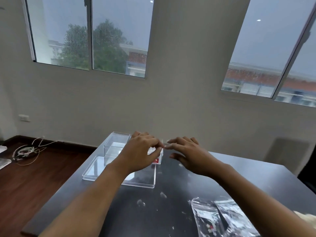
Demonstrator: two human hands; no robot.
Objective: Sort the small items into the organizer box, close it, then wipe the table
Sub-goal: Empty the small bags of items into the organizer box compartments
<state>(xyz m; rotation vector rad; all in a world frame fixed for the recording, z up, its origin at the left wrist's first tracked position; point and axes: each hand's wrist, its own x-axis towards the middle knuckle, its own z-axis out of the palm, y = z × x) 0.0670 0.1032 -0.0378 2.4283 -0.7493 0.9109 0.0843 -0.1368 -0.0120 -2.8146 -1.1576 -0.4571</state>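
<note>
A clear plastic organizer box (114,143) stands open at the table's far left, with its flat clear lid (95,170) lying in front of it. A red label (156,161) shows on the box's right side. My left hand (140,154) hovers over the box, thumb and forefinger pinched on a small clear item (163,144). My right hand (189,154) is just to the right, fingers spread, its forefinger tip almost touching the left fingertips. Small pale bits (163,195) lie loose on the dark table (171,219).
Crumpled clear plastic bags (215,218) with dark contents lie at the near right of the table. Another pale bit (141,202) rests near the middle. The table's left edge drops to a wooden floor, where a coiled white cable (25,151) lies.
</note>
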